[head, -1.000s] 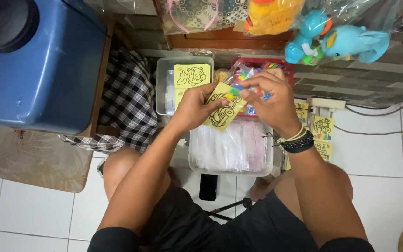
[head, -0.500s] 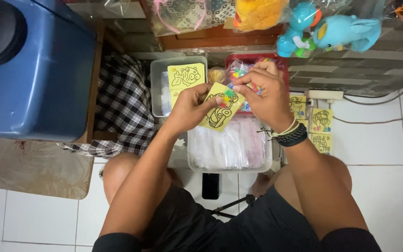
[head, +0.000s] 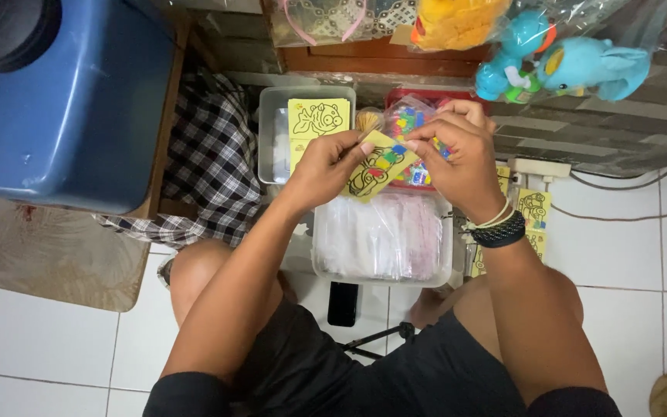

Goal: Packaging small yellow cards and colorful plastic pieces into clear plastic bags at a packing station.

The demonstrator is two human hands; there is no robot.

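My left hand (head: 326, 166) grips a yellow card with a black line drawing (head: 376, 168) by its left edge, holding it tilted over the boxes. My right hand (head: 457, 150) pinches small coloured pieces against the card's upper right part; a dark band and a white band sit on that wrist. Under the hands a clear plastic box of white plastic bags (head: 384, 239) rests in front of my knees. Behind it a grey tray (head: 272, 131) holds more yellow drawing cards (head: 316, 117), and a red tray of small colourful packets (head: 407, 116) stands to its right.
A big blue tub (head: 63, 100) sits at the left beside a checked cloth (head: 206, 162). Bagged plush toys (head: 565, 62) hang at the top right. More yellow cards (head: 534, 210) lie on the white tiles near a power strip (head: 538, 166). A black phone (head: 343, 303) lies between my legs.
The view has shifted slightly; both hands stay together on the yellow card, with the right fingers moving a little over its upper edge.
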